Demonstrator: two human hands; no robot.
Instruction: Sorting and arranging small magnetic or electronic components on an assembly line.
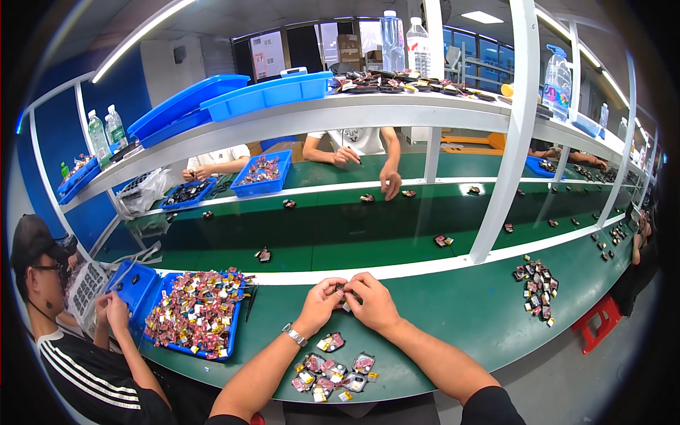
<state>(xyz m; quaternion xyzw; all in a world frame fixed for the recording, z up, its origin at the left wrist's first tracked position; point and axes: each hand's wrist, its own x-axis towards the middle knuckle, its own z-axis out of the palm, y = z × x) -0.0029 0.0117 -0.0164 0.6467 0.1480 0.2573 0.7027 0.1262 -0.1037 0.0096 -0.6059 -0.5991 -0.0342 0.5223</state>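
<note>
Both my hands meet over the green bench, near its white rail. The fingers of my left hand [320, 306] and my right hand [371, 303] pinch a small black-cased electronic part [345, 306] between them. Most of it is hidden by the fingers; a pale patch shows below. Between my forearms lies a loose cluster of similar parts [327, 372], black shells with reddish circuit boards and white-and-yellow tabs. One more such part [331, 342] rests just below my hands.
A blue tray [239, 322] heaped with reddish boards stands left, with black tweezers [251, 303] beside it. More parts [537, 290] lie right. Beyond the white rail [397, 268], parts dot the green belt [340, 230]. A white upright [506, 134] rises ahead. A co-worker [85, 354] sits left; others work opposite.
</note>
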